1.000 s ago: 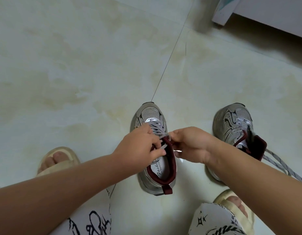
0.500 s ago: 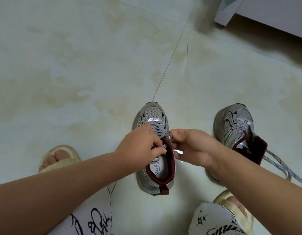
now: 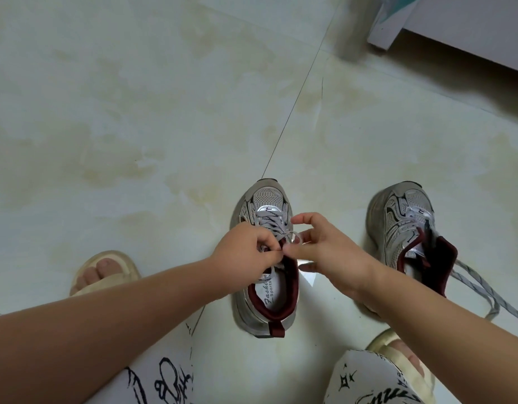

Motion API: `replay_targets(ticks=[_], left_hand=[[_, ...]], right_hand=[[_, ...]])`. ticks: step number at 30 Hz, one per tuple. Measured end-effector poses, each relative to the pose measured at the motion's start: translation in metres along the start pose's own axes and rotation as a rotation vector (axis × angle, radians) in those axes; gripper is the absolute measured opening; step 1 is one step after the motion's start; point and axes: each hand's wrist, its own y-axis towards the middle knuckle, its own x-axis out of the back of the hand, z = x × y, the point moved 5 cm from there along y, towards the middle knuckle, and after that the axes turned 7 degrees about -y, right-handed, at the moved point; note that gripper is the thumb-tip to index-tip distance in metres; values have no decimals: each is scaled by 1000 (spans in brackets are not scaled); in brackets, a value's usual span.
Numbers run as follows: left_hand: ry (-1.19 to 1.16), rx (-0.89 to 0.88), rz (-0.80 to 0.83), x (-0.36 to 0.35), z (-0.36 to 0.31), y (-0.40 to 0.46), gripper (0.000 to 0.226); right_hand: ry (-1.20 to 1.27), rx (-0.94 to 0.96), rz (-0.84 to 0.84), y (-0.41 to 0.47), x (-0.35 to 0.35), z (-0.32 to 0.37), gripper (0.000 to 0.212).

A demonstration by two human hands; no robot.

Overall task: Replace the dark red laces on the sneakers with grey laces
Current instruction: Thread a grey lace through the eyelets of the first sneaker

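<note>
Two grey sneakers with dark red lining stand on the floor, toes pointing away from me. The left sneaker [image 3: 263, 310] carries a grey lace [image 3: 271, 220] crossed through its eyelets. My left hand [image 3: 243, 252] grips the lace ends over the tongue. My right hand [image 3: 324, 252] pinches a small loop of the same lace right beside it, fingertips touching the left hand. The right sneaker [image 3: 403, 220] stands apart at the right, its tongue flipped up, and its grey lace ends [image 3: 482, 290] trail loose on the floor.
Pale marbled floor tiles [image 3: 135, 112] spread ahead of me. A white furniture base [image 3: 467, 27] stands at the top right. My feet in beige slippers sit at the left slipper [image 3: 106, 272] and the right slipper [image 3: 403, 365], with my patterned trouser knees below.
My right hand has lifted and moved toward the toe, its fingers spreading around a lace loop. My left hand stayed on the lace over the tongue.
</note>
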Motion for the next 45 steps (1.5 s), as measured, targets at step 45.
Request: replay_targets(ticks=[45], left_hand=[[207,-199,-15,46,-90,10,23]], right_hand=[[-90,270,-67,-9,-10,50,27]])
